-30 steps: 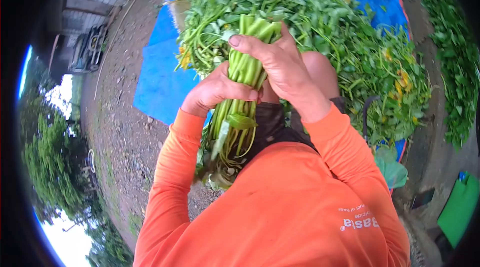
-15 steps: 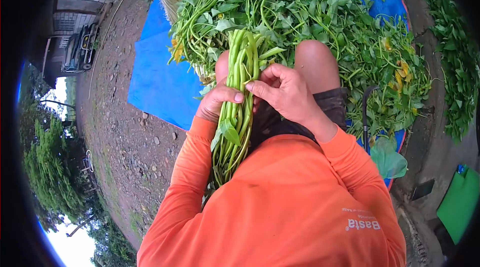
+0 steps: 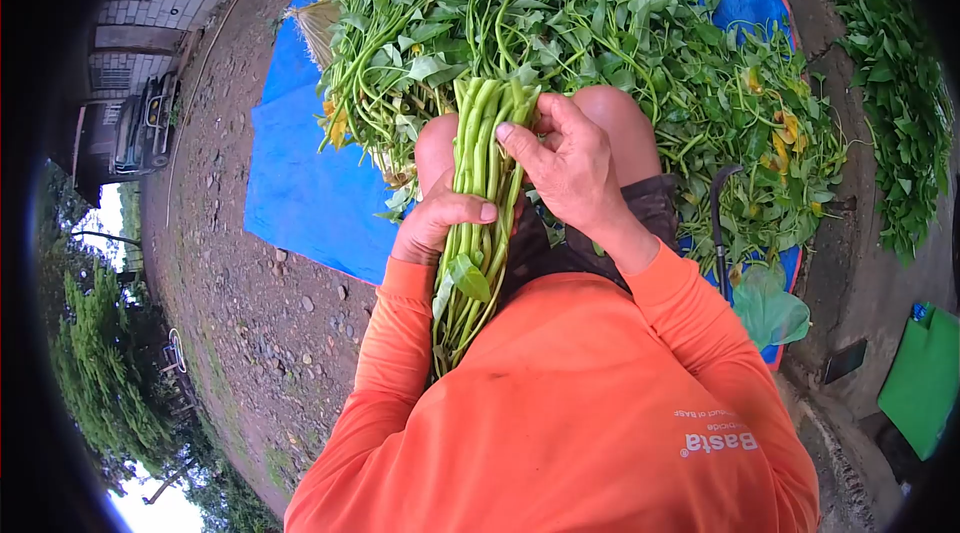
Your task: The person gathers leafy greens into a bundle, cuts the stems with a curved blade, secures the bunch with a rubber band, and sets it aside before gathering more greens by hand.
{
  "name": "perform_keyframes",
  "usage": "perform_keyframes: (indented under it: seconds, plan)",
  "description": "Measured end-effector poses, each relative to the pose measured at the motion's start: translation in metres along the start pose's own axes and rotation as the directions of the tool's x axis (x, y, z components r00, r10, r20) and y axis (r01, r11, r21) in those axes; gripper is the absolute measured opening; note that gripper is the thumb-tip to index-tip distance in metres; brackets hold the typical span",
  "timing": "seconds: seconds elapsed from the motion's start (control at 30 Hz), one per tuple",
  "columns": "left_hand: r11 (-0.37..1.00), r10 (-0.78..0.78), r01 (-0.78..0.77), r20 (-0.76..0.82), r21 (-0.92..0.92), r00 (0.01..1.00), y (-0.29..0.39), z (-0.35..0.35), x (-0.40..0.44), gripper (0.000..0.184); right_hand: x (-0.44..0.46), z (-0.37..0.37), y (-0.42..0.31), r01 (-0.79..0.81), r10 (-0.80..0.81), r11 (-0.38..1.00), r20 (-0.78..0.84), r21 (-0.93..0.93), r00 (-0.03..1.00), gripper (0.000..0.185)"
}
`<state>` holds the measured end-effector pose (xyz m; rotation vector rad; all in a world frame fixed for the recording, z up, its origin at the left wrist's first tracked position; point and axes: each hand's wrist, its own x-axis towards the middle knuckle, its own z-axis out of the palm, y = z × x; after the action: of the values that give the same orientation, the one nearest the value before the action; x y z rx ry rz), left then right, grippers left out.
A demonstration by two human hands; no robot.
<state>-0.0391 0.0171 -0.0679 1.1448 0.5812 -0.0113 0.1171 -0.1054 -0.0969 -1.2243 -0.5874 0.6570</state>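
A thick bundle of green water spinach stems (image 3: 473,173) stands in front of my body, cut ends up and leaves down by my left sleeve. My left hand (image 3: 440,216) is wrapped round the middle of the bundle, its thumb across the front. Near the top right side, my right hand (image 3: 570,158) pinches stems at the bundle's edge between thumb and fingers. The stems' lower part is partly hidden by my shirt. Beyond my knees lies a big heap of loose water spinach (image 3: 620,43), with some yellow leaves in it.
A blue tarp (image 3: 300,173) lies under the heap. To the right are a curved dark-handled tool (image 3: 718,228) and a pale green plastic bag (image 3: 770,305). More leafy bundles (image 3: 880,83) lie at the far right, above a green sheet (image 3: 920,383). Stony ground (image 3: 240,263) stretches left.
My right hand has moved up from the bundle's middle to near its cut ends. A side shoot that stuck out at the upper right is gone from there. My left hand keeps its grip.
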Motion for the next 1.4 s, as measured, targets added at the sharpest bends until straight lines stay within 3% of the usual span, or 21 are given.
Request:
perform_keyframes:
  seconds: [0.07,0.17,0.23,0.33,0.43,0.47,0.6,0.7,0.83,0.9,1.0,1.03,1.1,1.17,1.2,1.3,1.33,1.4]
  plan:
    - [0.999,-0.019,0.019,0.013,-0.037,1.000,0.000,-0.001,-0.004,0.077,0.001,0.003,0.010,-0.090,0.093,0.979,-0.010,0.182,0.996,0.033]
    - [0.992,-0.063,0.075,0.120,-0.104,0.991,0.003,0.013,0.000,0.087,0.011,0.001,0.010,-0.327,0.342,0.896,0.001,0.302,0.940,0.031]
    - [0.988,-0.023,0.047,0.164,-0.145,0.986,-0.012,0.008,0.013,0.089,0.026,-0.002,0.023,-0.307,0.309,0.926,0.024,0.219,0.951,0.035]
    - [0.960,0.016,0.012,0.100,-0.281,0.995,-0.018,0.004,0.010,0.084,0.033,-0.003,0.016,-0.279,0.260,0.939,0.114,0.199,0.959,0.039]
    - [0.952,0.035,-0.008,0.083,-0.305,0.996,-0.012,-0.003,0.006,0.078,0.016,-0.011,-0.001,-0.268,0.279,0.904,0.017,0.333,0.960,0.039]
    - [0.950,0.045,-0.029,0.046,-0.309,0.998,-0.009,-0.001,0.004,0.073,0.012,-0.019,0.006,-0.290,0.300,0.944,-0.047,0.160,0.953,0.036]
    - [0.955,0.039,-0.059,-0.073,-0.292,0.997,-0.009,0.006,0.008,0.085,-0.009,-0.021,0.000,-0.347,0.324,0.936,0.245,0.055,0.914,0.028]
    - [0.947,-0.028,0.015,-0.037,-0.321,0.999,-0.021,-0.004,0.016,0.093,-0.004,-0.010,-0.005,-0.333,0.302,0.940,0.273,0.074,0.913,0.025]
    - [0.975,0.069,-0.083,-0.073,-0.208,0.995,-0.010,0.001,0.014,0.097,-0.003,-0.009,0.001,-0.302,0.304,0.952,0.165,-0.037,0.938,0.020]
    - [0.972,0.137,-0.157,-0.118,-0.177,0.984,-0.007,0.007,0.013,0.099,-0.010,-0.006,-0.008,-0.341,0.336,0.939,0.116,0.032,0.935,0.021]
    - [0.975,0.000,-0.019,-0.088,-0.221,0.996,-0.014,-0.004,0.010,0.099,-0.009,0.002,-0.003,-0.314,0.300,0.942,0.123,0.121,0.946,0.023]
    - [0.967,-0.045,0.041,-0.013,-0.253,0.999,-0.016,-0.002,0.012,0.095,-0.007,0.005,0.000,-0.292,0.273,0.945,0.136,0.149,0.952,0.024]
    - [0.957,-0.144,0.149,0.037,-0.250,0.989,-0.020,-0.007,0.013,0.081,-0.003,0.004,0.003,-0.257,0.250,0.966,0.149,0.027,0.957,0.027]
    - [0.966,-0.039,0.039,0.004,-0.257,0.999,-0.016,-0.004,0.012,0.076,0.009,0.005,0.008,-0.192,0.189,0.981,0.198,-0.005,0.962,0.028]
    - [0.965,0.007,-0.011,-0.014,-0.261,1.000,-0.014,-0.002,0.009,0.074,0.010,-0.002,0.004,-0.227,0.197,0.971,0.270,0.081,0.942,0.037]
    - [0.939,-0.016,0.049,0.098,-0.342,0.995,-0.014,-0.014,0.005,0.070,0.005,-0.028,-0.009,-0.325,0.307,0.942,0.168,0.088,0.937,0.065]
    - [0.908,0.018,0.040,0.134,-0.417,0.991,-0.016,-0.013,0.006,0.067,0.000,-0.025,-0.007,-0.280,0.252,0.946,0.172,0.163,0.952,0.101]
    - [0.950,-0.127,0.213,0.341,-0.228,0.931,-0.020,0.006,0.020,0.066,0.004,-0.011,-0.007,-0.244,0.198,0.918,0.172,0.313,0.965,0.112]
